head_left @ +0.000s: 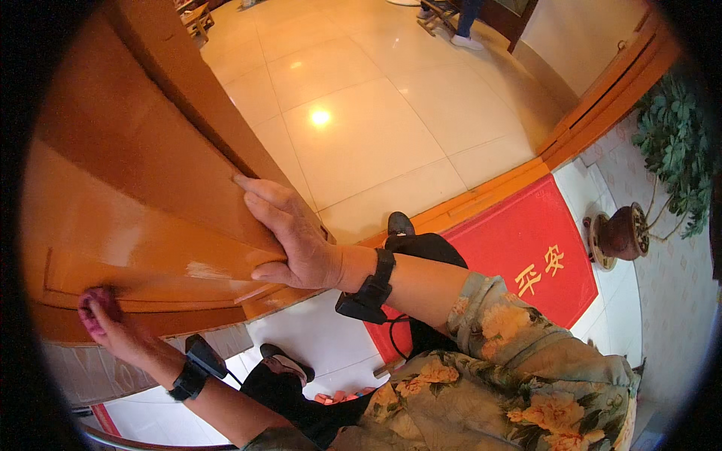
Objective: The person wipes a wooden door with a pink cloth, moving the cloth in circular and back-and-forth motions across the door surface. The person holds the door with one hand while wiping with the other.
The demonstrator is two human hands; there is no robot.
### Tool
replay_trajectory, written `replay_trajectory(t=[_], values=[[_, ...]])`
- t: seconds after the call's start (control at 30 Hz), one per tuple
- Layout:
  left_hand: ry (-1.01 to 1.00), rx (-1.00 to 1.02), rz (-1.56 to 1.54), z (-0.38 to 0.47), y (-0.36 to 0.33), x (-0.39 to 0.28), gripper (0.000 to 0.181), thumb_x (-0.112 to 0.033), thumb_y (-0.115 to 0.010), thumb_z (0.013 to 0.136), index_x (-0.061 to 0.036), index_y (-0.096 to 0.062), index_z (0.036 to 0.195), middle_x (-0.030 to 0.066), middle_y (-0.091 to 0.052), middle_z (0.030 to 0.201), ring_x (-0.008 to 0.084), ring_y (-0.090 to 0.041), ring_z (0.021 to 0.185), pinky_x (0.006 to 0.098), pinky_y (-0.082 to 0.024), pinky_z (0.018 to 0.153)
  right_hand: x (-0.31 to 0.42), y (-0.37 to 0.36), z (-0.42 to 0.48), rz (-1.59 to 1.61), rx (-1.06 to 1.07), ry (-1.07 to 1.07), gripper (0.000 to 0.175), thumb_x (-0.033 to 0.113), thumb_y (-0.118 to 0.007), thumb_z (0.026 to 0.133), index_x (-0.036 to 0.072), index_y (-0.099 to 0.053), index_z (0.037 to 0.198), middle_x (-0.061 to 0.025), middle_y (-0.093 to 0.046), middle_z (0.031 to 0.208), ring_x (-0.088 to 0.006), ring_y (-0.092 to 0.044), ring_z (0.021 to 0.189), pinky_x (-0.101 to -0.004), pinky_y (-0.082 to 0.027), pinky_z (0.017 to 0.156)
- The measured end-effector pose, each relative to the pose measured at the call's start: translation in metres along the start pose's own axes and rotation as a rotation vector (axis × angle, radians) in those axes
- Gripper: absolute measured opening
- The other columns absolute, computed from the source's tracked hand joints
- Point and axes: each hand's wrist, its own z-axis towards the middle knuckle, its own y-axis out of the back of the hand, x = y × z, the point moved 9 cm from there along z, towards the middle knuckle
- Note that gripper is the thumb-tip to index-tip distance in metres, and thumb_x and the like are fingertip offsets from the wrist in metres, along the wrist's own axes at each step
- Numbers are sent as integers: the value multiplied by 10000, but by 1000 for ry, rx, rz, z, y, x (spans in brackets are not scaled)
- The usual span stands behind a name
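My left hand holds a crumpled pink cloth against the lower part of an orange-brown wooden door. The hand is slightly blurred. Higher on the door, my right hand grips its edge, with the thumb apart on the near face and the fingers over the far side. A pale shiny patch, perhaps a reflection or a scuff, shows on the face between the hands. Each wrist wears a black strap with a black device, the left one and the right one.
A wooden threshold crosses the doorway, with a red doormat bearing gold writing in front. A potted plant stands at right. Beyond lies tiled floor, where another person's leg and white shoe show beside wooden furniture.
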Motion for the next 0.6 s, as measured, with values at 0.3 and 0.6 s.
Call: replay_trajectory(t=[0.3,0.6], values=[[-415,-137,483,-51,-26,14,433,-162,-574,992,19,-452,1365,155,-556,1280,222,-572,1075,324,-487,938,2,1,-1,-6,-35,17,842,380,-735,829,65,-285,1467,-274,-322,1485,-429,-382,1320,-507,-309,1090],[129,-247,193,-98,38,166,173,-99,-499,942,-48,-556,1097,72,-617,1018,188,-565,881,332,-480,771,-20,-14,-15,51,-42,-173,909,443,-718,813,0,-278,1474,-271,-344,1483,-450,-342,1353,-513,-274,1127]])
